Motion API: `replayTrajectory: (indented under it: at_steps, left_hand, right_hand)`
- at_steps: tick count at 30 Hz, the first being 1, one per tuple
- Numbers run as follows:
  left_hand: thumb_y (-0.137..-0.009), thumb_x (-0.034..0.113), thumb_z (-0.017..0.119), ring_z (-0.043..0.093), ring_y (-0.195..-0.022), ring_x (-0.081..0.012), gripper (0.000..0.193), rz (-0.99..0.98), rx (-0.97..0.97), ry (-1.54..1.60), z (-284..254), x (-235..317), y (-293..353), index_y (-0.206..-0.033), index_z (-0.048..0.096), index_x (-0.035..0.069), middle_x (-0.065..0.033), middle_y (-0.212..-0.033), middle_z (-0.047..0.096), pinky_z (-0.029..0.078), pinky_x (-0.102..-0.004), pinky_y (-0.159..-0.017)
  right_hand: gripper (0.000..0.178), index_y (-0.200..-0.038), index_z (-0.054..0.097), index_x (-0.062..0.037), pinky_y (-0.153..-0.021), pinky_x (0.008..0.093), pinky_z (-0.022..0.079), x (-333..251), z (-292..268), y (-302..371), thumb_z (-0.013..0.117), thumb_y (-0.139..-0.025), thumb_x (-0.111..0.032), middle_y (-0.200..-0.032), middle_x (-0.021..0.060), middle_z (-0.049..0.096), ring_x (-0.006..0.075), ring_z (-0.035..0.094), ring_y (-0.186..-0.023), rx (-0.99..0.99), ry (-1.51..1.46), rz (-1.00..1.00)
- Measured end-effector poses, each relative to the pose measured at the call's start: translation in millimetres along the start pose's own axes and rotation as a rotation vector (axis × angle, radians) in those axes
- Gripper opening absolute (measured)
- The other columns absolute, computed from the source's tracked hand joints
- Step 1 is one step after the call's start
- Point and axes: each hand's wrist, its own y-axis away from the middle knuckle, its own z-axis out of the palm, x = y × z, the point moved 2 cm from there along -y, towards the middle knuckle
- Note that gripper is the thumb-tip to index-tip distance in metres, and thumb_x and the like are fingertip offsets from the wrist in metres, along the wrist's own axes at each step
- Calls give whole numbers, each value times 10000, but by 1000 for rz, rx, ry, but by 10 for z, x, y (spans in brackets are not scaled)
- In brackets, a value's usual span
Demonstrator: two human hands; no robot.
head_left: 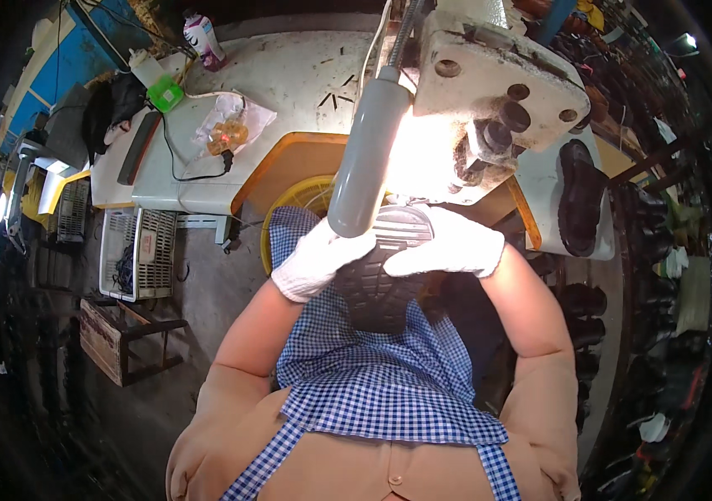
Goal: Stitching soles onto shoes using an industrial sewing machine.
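The black shoe (379, 288) is in front of my apron, below the machine head, with its ridged sole facing up and one end pointing toward me. Its far end is close under the machine, where glare hides whether the two touch. I hold it from both sides: my left hand (321, 257), in a white glove, is closed on its left edge, partly behind the lamp, and my right hand (454, 242), gloved the same, grips the right edge with the thumb laid across the sole.

The grey tubular lamp (366, 154) hangs over the far left part of the shoe, glowing on the white machine head (498, 92) to its right. My blue checked apron (389, 409) spreads nearest me. Just beyond my left hand, a yellow basket (269, 242) sits below the wood-edged cutout of the white worktable (289, 75).

Farther left on the table lie a clear plastic bag (243, 117) with something amber inside, a black plug (226, 162), and a bottle of green liquid (160, 88). Left and nearer, a white crate (156, 250) is beyond a wooden stool (104, 338). On the table's right part lies another dark shoe (581, 200).
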Motion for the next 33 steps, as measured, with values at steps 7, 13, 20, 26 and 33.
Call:
replayTrajectory:
  at_steps: [7,13,20,26,33]
  left_hand:
    - [-1006,173,551,580,-1180,-183,394,107,199,-232,167,-97,61,-1349,552,-21,-109,-1275,632,438,-339,-1054]
    - [-1025,158,524,578,-1187,-184,383,96,362,61,286,-437,103,-1369,518,-11,-112,-1295,617,449,-350,-1057]
    - [-994,295,605,574,-1187,-206,492,-29,183,-512,263,-177,-51,-1384,487,21,-111,-1270,607,431,-374,-1062]
    - [-832,143,807,589,-1173,-192,547,214,221,-547,193,102,-126,-1299,539,43,-117,-1250,620,475,-360,-1029]
    - [-867,87,736,620,-1117,-195,448,247,400,-383,234,-18,-26,-1276,562,26,-118,-1200,658,488,-351,-1009]
  right_hand:
    - [651,-1342,480,61,-1010,441,472,470,494,273,743,-881,-315,-1239,226,563,361,588,-1126,1012,400,-603]
    - [510,-1246,576,52,-904,351,537,775,488,516,811,-847,-163,-1067,137,678,225,667,-985,918,65,-328]
    - [522,-1249,616,13,-921,401,550,-136,-29,525,797,-832,-243,-1209,196,667,339,688,-1058,532,929,-317]
    - [471,-1274,645,0,-999,396,515,-393,-217,178,774,-871,-207,-1250,139,688,296,660,-1145,242,873,-80]
    - [664,-1193,674,8,-844,403,584,-195,-40,582,896,-706,-384,-1113,179,716,355,707,-968,825,1193,-317]
